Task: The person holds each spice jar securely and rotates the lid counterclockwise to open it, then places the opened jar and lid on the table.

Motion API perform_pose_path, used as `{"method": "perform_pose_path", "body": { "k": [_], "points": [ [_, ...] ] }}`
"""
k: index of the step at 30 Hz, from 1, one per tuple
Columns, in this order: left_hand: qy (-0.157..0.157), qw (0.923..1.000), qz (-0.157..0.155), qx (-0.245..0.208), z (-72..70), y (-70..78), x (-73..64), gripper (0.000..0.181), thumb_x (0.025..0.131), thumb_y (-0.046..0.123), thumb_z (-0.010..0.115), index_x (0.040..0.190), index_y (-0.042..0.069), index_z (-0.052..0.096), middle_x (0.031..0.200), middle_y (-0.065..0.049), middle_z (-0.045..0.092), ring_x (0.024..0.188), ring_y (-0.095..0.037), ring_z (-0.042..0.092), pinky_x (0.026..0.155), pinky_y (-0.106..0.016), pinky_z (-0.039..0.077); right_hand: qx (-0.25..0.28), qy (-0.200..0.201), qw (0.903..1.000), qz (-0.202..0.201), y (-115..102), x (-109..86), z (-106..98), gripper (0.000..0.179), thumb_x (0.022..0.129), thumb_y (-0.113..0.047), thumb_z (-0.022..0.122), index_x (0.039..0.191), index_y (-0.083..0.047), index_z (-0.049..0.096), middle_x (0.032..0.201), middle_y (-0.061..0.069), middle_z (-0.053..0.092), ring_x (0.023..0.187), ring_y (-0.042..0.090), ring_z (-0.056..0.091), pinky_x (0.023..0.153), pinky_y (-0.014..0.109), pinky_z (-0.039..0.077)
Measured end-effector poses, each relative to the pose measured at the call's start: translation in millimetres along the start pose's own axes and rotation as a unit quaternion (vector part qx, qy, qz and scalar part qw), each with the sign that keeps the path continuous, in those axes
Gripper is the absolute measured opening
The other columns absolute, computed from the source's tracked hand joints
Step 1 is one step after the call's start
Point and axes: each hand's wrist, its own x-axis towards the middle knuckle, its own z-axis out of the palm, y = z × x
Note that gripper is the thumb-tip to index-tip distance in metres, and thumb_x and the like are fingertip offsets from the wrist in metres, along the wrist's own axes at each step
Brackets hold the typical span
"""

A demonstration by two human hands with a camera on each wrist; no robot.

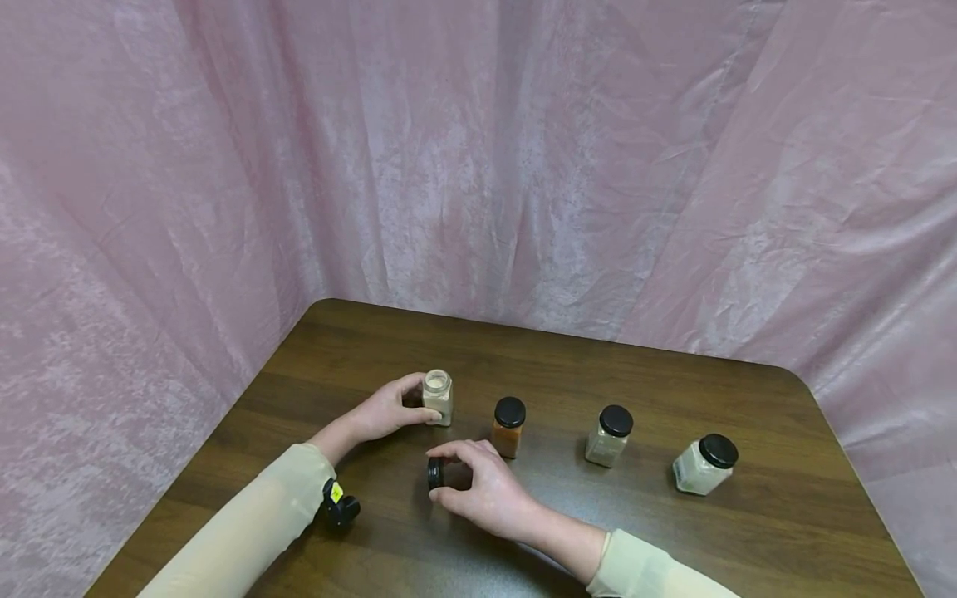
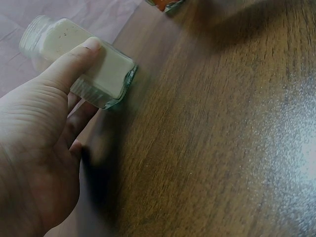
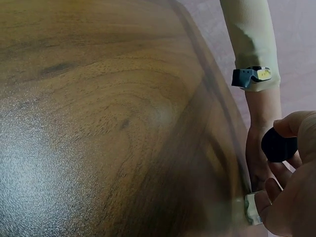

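My left hand (image 1: 386,410) grips a glass jar (image 1: 439,400) of pale powder, its threaded mouth uncovered, upright at the left of the table. In the left wrist view the thumb lies along one flat side of the jar (image 2: 103,71), and the other fingers are mostly hidden behind it. Nearer the front, my right hand (image 1: 486,488) pinches a black lid (image 1: 435,473) on edge between thumb and fingers. The right wrist view shows the round face of the lid (image 3: 279,145) close to the thumb, with the left hand beyond.
A black-lidded jar of orange powder (image 1: 507,440) stands just behind my right hand. Farther right are a jar of greyish contents (image 1: 607,444) and a jar of white contents (image 1: 701,472), both black-lidded. Pink curtains (image 1: 478,166) hang behind the wooden table (image 1: 374,332).
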Motion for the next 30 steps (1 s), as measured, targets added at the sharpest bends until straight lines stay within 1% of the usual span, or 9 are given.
{"method": "perform_pose_path", "body": {
  "k": [3, 6, 10, 14, 16, 21, 24, 25, 30],
  "points": [
    [0.002, 1.0000, -0.001, 0.006, 0.9, -12.3, 4.2, 0.048, 0.092, 0.014, 0.078, 0.135, 0.008, 0.057, 0.115, -0.006, 0.068, 0.112, -0.032, 0.061, 0.099, -0.053, 0.043, 0.001, 0.003, 0.9999, 0.016, 0, 0.4, 1, 0.040, 0.086, -0.027, 0.082, 0.123, -0.027, 0.069, 0.115, -0.015, 0.065, 0.110, 0.014, 0.051, 0.092, 0.040, 0.045],
    [0.004, 1.0000, -0.001, 0.006, 0.7, -17.6, 5.6, 0.050, 0.092, 0.017, 0.079, 0.136, 0.010, 0.057, 0.116, -0.004, 0.068, 0.112, -0.029, 0.061, 0.099, -0.051, 0.044, 0.003, 0.009, 0.9995, 0.030, 0, 1.4, 3, 0.040, 0.085, -0.027, 0.082, 0.122, -0.023, 0.069, 0.112, -0.013, 0.064, 0.109, 0.016, 0.054, 0.089, 0.036, 0.046],
    [0.003, 1.0000, 0.001, 0.003, -0.3, -19.0, 5.6, 0.050, 0.091, 0.022, 0.081, 0.135, 0.014, 0.059, 0.116, -0.003, 0.069, 0.111, -0.024, 0.062, 0.099, -0.048, 0.045, 0.005, 0.015, 0.9992, 0.035, 0, 3.8, 3, 0.039, 0.083, -0.026, 0.083, 0.119, -0.020, 0.069, 0.109, -0.011, 0.065, 0.107, 0.015, 0.057, 0.087, 0.033, 0.047],
    [-0.001, 1.0000, 0.003, 0.005, -0.8, -18.2, 5.2, 0.049, 0.091, 0.026, 0.081, 0.133, 0.016, 0.060, 0.115, -0.001, 0.069, 0.110, -0.020, 0.063, 0.099, -0.045, 0.046, 0.007, 0.017, 0.9991, 0.038, 0, 6.0, 4, 0.039, 0.083, -0.026, 0.084, 0.118, -0.021, 0.068, 0.109, -0.009, 0.065, 0.106, 0.012, 0.059, 0.086, 0.031, 0.048],
    [-0.003, 1.0000, 0.001, 0.007, -0.9, -17.9, 5.2, 0.050, 0.090, 0.028, 0.081, 0.134, 0.017, 0.060, 0.115, 0.000, 0.069, 0.110, -0.020, 0.063, 0.099, -0.044, 0.046, 0.004, 0.018, 0.9992, 0.035, 1, 7.1, 5, 0.039, 0.083, -0.025, 0.085, 0.118, -0.020, 0.069, 0.110, -0.009, 0.066, 0.106, 0.012, 0.058, 0.087, 0.031, 0.047],
    [-0.005, 0.9999, -0.002, 0.009, -1.4, -18.0, 5.6, 0.051, 0.090, 0.029, 0.081, 0.135, 0.017, 0.059, 0.117, 0.000, 0.069, 0.111, -0.020, 0.063, 0.099, -0.043, 0.046, -0.030, 0.023, 0.9991, 0.020, 2, 9.3, 8, 0.040, 0.082, -0.027, 0.085, 0.119, -0.019, 0.070, 0.113, -0.012, 0.068, 0.105, 0.011, 0.051, 0.088, 0.031, 0.044],
    [-0.002, 1.0000, 0.001, 0.001, -0.8, -17.9, 5.7, 0.050, 0.091, 0.026, 0.081, 0.135, 0.015, 0.059, 0.116, -0.002, 0.069, 0.111, -0.022, 0.062, 0.099, -0.046, 0.045, -0.043, 0.022, 0.9986, 0.023, 2, 10.5, 9, 0.040, 0.082, -0.027, 0.085, 0.119, -0.019, 0.071, 0.113, -0.013, 0.068, 0.104, 0.011, 0.050, 0.088, 0.032, 0.044],
    [0.000, 1.0000, 0.001, -0.001, -0.4, -14.7, 4.8, 0.050, 0.091, 0.023, 0.081, 0.135, 0.013, 0.059, 0.116, -0.003, 0.069, 0.112, -0.024, 0.062, 0.100, -0.048, 0.045, -0.046, 0.021, 0.9984, 0.026, 2, 11.2, 9, 0.040, 0.082, -0.027, 0.085, 0.119, -0.019, 0.071, 0.113, -0.013, 0.068, 0.105, 0.011, 0.050, 0.089, 0.032, 0.044],
    [0.001, 0.9999, 0.002, -0.017, 0.3, 10.5, -3.3, 0.047, 0.092, 0.011, 0.078, 0.134, 0.006, 0.058, 0.115, -0.008, 0.069, 0.113, -0.034, 0.061, 0.101, -0.055, 0.043, -0.058, 0.013, 0.9977, 0.031, 4, 15.2, 10, 0.039, 0.082, -0.024, 0.085, 0.118, -0.018, 0.072, 0.113, -0.011, 0.070, 0.106, 0.013, 0.051, 0.090, 0.033, 0.044]
  ]
}}
